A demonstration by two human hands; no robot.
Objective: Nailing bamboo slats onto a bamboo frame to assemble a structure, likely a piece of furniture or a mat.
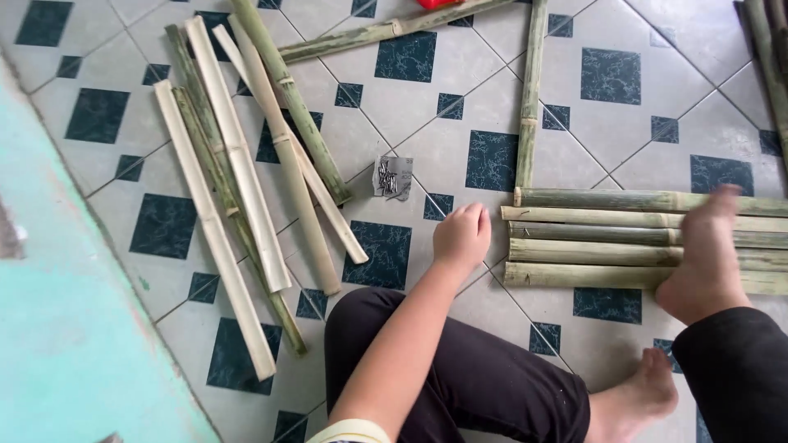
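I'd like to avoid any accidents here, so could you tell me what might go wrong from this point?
The bare foot pressing on the row of bamboo slats could catch splinters, or the slats could roll and shift out of line. The small packet of nails lies open on the tiled floor near the hand; spilled nails might prick bare skin.

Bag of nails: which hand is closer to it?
Left. The left hand sits curled just below and right of the bag of nails; the right hand is not in view.
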